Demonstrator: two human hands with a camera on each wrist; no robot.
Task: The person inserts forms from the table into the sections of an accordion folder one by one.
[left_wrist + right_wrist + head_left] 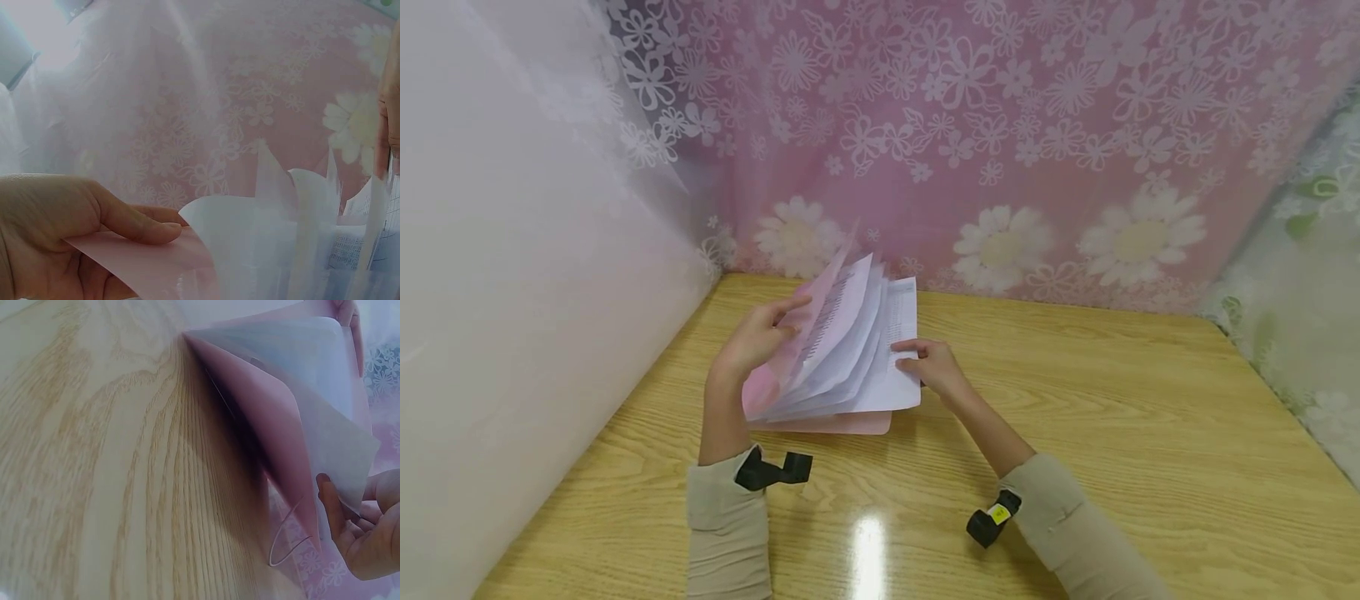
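A pink folder point(827, 423) stands partly open on the table, with several white printed sheets point(850, 367) fanned out inside it. At its left, my left hand point(752, 342) grips the raised pink cover point(134, 256), thumb on the inner face in the left wrist view. My right hand point(938, 368) pinches the right edge of a white sheet point(340, 440), lifted from the lower pink cover point(262, 394) in the right wrist view. A thin looped cord point(278, 550) hangs at that cover's edge.
The folder lies on a wood-grain table point(1112, 433). A pink flowered curtain point(925, 167) rises behind the table, a whitish sheet point(535, 250) at the left, a pale flowered one point(1315, 275) at the right. Black wrist mounts point(772, 471) sit at both cuffs.
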